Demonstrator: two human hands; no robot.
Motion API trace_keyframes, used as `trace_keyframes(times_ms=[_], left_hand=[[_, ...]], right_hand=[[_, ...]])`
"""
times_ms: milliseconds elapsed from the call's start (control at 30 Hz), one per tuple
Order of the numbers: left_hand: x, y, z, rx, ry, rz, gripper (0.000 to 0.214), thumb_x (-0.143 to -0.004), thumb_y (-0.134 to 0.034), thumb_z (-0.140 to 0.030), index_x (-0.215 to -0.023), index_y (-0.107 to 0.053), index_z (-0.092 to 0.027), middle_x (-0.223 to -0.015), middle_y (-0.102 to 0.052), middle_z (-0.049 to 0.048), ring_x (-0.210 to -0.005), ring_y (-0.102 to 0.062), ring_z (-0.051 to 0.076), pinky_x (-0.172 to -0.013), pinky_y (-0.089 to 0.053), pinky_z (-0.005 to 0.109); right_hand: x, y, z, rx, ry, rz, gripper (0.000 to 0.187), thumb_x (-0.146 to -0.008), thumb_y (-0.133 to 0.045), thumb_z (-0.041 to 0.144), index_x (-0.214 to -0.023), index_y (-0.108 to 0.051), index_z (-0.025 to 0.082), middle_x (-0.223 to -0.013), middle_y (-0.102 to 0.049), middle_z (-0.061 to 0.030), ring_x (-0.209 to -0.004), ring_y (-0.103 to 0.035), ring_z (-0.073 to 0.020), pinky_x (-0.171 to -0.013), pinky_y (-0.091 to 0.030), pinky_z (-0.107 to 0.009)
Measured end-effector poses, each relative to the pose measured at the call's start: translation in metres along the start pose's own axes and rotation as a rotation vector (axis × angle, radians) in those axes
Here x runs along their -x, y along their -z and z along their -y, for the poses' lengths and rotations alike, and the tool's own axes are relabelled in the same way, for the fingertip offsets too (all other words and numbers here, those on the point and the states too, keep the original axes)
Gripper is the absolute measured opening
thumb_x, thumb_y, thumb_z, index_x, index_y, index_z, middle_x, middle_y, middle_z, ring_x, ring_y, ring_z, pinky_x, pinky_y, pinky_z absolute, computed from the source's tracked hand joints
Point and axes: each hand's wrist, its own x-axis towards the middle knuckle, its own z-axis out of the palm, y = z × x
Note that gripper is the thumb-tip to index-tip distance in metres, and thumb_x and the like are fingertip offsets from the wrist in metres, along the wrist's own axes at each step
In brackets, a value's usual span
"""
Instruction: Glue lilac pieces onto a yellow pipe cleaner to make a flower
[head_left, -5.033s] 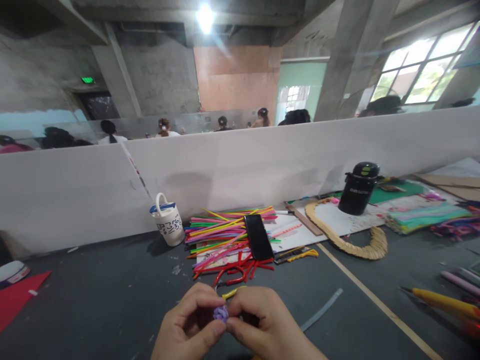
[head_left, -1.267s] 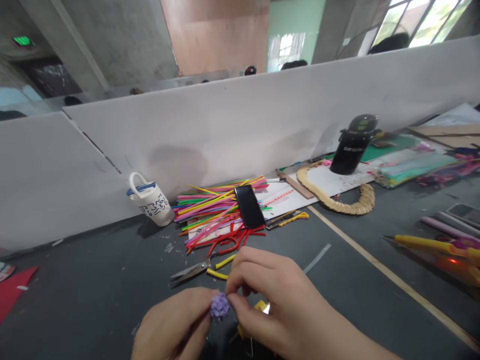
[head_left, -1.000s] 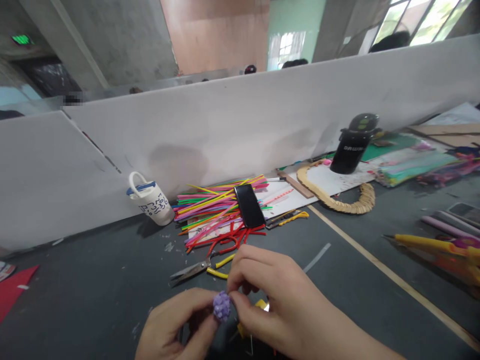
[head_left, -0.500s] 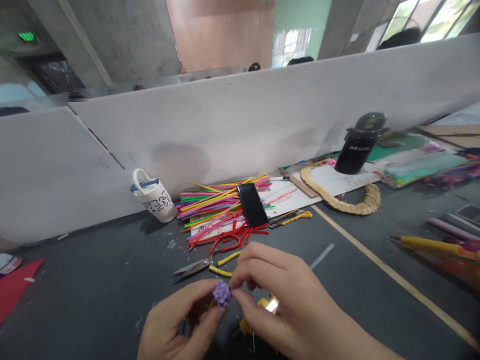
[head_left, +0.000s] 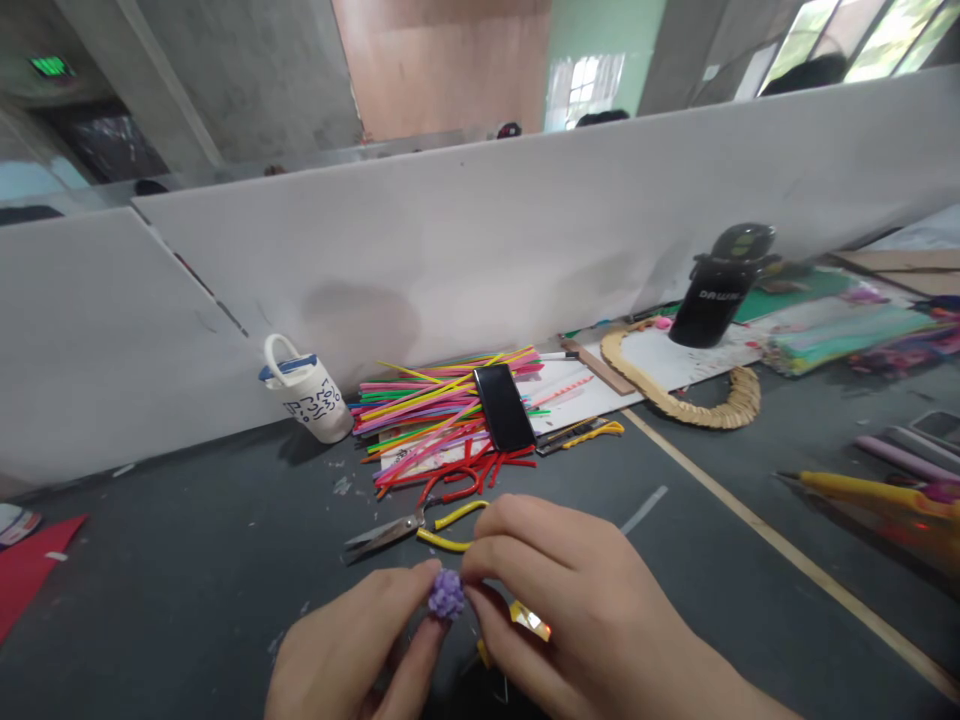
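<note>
A small bumpy purple ball (head_left: 447,595) is pinched between the thumb and index fingertip of my left hand (head_left: 352,640). Against its right side press the closed thumb and fingers of my right hand (head_left: 574,590). Just beyond the fingers lie scissors (head_left: 390,538) with red handles, blades to the left. Yellow handles (head_left: 444,543) of a tool rest beside them, the tool's other end hidden by my right hand. Under that hand shows part of a shiny yellow object (head_left: 529,620), its kind unclear.
Behind lie a bundle of coloured pipe cleaners (head_left: 420,410), a black phone (head_left: 504,408) and a yellow-handled cutter (head_left: 592,433). A white cup (head_left: 319,405) stands left, a black bottle (head_left: 712,300) right, near a curved tan strip (head_left: 697,410). A white partition (head_left: 465,250) borders the table.
The purple ball has turned slightly and moved a little right and down between my fingers. My left fingers have shifted along with it; my right hand has barely moved.
</note>
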Motion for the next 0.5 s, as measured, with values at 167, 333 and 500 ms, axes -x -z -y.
trace_keyframes(times_ms=[167, 333, 500], left_hand=[[0.001, 0.005, 0.007, -0.108, -0.153, 0.047, 0.026, -0.083, -0.059, -0.013, -0.110, -0.062, -0.013, -0.084, -0.078, 0.0074, -0.070, -0.074, 0.014, -0.065, -0.056, 0.013], [-0.001, 0.005, 0.001, -0.009, 0.034, 0.088, 0.021, -0.086, -0.060, -0.024, -0.107, -0.062, -0.019, -0.080, -0.077, -0.0002, -0.053, -0.069, 0.009, -0.052, -0.055, 0.013], [-0.006, 0.004, -0.004, 0.050, 0.085, 0.161, 0.016, -0.089, -0.057, -0.023, -0.104, -0.061, -0.021, -0.084, -0.075, -0.0018, -0.067, -0.071, 0.010, -0.061, -0.055, 0.013]], right_hand=[[0.000, 0.002, 0.001, -0.008, 0.007, 0.016, 0.018, -0.090, -0.050, 0.012, -0.084, -0.066, 0.014, -0.077, -0.062, -0.0052, -0.068, -0.055, -0.0158, -0.061, -0.043, -0.025], [-0.001, 0.003, -0.001, -0.058, 0.007, 0.020, 0.016, -0.089, -0.051, 0.010, -0.086, -0.066, 0.014, -0.079, -0.062, -0.0042, -0.069, -0.054, -0.0142, -0.062, -0.041, -0.023], [-0.001, 0.000, -0.005, 0.039, 0.087, 0.027, 0.019, -0.089, -0.049, 0.010, -0.078, -0.064, 0.014, -0.076, -0.060, -0.0028, -0.067, -0.048, -0.0141, -0.059, -0.037, -0.024]])
